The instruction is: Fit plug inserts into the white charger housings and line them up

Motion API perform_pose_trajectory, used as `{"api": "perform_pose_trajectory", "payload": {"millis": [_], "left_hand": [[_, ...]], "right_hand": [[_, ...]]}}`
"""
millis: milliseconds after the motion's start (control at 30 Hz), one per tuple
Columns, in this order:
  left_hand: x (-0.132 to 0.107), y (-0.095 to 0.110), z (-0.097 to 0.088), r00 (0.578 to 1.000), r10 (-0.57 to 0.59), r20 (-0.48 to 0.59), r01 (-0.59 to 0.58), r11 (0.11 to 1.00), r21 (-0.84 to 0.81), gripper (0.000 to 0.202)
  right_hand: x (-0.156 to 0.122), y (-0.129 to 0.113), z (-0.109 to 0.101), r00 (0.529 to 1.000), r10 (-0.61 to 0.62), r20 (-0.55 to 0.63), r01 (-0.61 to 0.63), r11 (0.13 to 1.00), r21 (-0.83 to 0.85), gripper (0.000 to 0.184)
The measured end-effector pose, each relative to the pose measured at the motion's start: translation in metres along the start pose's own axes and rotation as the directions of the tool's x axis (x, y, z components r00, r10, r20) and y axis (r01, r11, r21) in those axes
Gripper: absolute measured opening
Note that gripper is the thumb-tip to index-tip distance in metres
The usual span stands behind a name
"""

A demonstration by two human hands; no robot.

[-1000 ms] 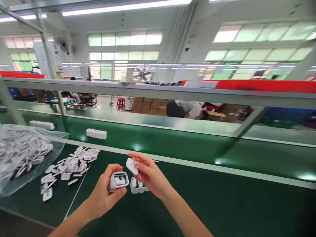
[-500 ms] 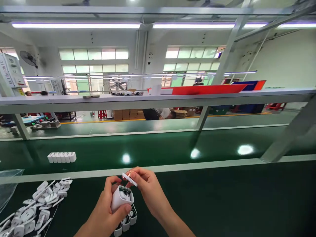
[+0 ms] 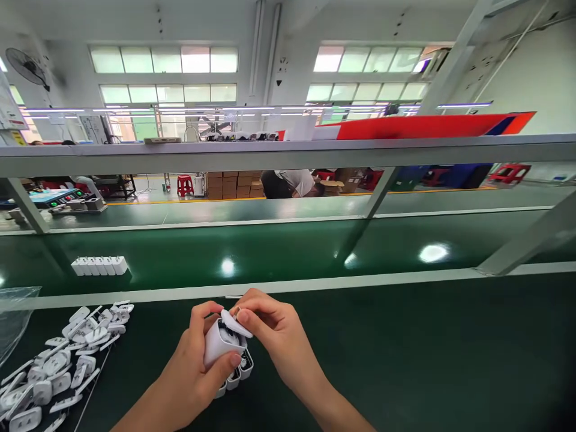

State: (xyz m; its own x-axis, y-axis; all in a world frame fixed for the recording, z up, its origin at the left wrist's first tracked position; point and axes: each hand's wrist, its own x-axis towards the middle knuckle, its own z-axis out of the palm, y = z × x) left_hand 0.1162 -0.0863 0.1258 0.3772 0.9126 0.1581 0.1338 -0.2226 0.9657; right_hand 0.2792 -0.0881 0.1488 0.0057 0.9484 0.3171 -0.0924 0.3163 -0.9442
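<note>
My left hand (image 3: 193,366) is closed around a white plastic charger housing (image 3: 219,347), its open end tilted up and showing parts inside. Between the thumb and fingers of my right hand (image 3: 274,330) is a white end cap (image 3: 236,324), slanted over the housing's opening. The cap's lower edge is close to the rim; whether they touch, I cannot tell. Below my left hand, more open white housings (image 3: 246,365) stand in a row on the dark green bench, partly hidden by the hand and the held housing.
Many loose white caps (image 3: 58,360) lie piled at the left, near a clear plastic bag (image 3: 15,315). A row of white chargers (image 3: 99,265) sits on the green surface beyond the pale rail (image 3: 360,283). A shelf beam (image 3: 288,157) crosses ahead; a person (image 3: 290,183) bends down behind it.
My right hand has brought the cap down closer to the housing's opening, tilting it over the rim. The head view has dipped lower, so the background sits higher.
</note>
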Motion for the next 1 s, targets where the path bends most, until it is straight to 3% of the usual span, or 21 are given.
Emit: {"api": "perform_pose_trajectory", "payload": {"millis": [133, 267, 400, 533, 633, 700, 767, 867, 1000], "left_hand": [[0.002, -0.002, -0.005, 0.998, 0.013, 0.065, -0.016, 0.999, 0.042, 0.047], [0.002, 0.002, -0.011, 0.992, 0.036, 0.124, -0.052, 0.99, 0.134, 0.039], [-0.003, 0.005, -0.014, 0.992, 0.072, 0.107, -0.093, 0.976, 0.198, 0.035], [-0.005, 0.0, -0.012, 0.983, 0.174, 0.06, -0.183, 0.95, 0.254, 0.026], [-0.002, -0.006, -0.008, 0.973, 0.229, 0.02, -0.229, 0.956, 0.182, 0.02], [0.0, -0.007, -0.002, 0.981, 0.193, -0.032, -0.191, 0.98, 0.053, 0.025], [0.001, -0.007, 0.006, 0.992, 0.105, -0.067, -0.114, 0.984, -0.136, 0.031], [-0.001, -0.004, 0.019, 0.994, -0.003, -0.107, -0.029, 0.955, -0.296, 0.036], [-0.008, -0.004, 0.029, 0.989, 0.008, -0.147, -0.029, 0.99, -0.137, 0.051]], "right_hand": [[-0.002, 0.0, 0.001, 1.0, 0.001, 0.023, 0.001, 0.999, -0.051, 0.024], [0.0, 0.005, 0.001, 0.997, 0.012, 0.08, -0.013, 1.0, 0.017, 0.023], [0.003, 0.007, 0.0, 0.979, 0.06, 0.195, -0.088, 0.986, 0.14, 0.026], [0.005, 0.009, 0.002, 0.969, 0.091, 0.231, -0.142, 0.967, 0.21, 0.036], [0.002, 0.016, 0.008, 0.979, 0.021, 0.204, -0.054, 0.986, 0.158, 0.035], [-0.003, 0.024, 0.015, 0.99, -0.123, 0.067, 0.118, 0.99, 0.074, 0.029], [-0.01, 0.034, 0.023, 0.937, -0.347, -0.044, 0.343, 0.936, -0.078, 0.031], [-0.015, 0.048, 0.029, 0.794, -0.607, -0.018, 0.568, 0.753, -0.331, 0.052], [-0.01, 0.05, 0.021, 0.693, -0.718, 0.057, 0.638, 0.575, -0.511, 0.05]]}}
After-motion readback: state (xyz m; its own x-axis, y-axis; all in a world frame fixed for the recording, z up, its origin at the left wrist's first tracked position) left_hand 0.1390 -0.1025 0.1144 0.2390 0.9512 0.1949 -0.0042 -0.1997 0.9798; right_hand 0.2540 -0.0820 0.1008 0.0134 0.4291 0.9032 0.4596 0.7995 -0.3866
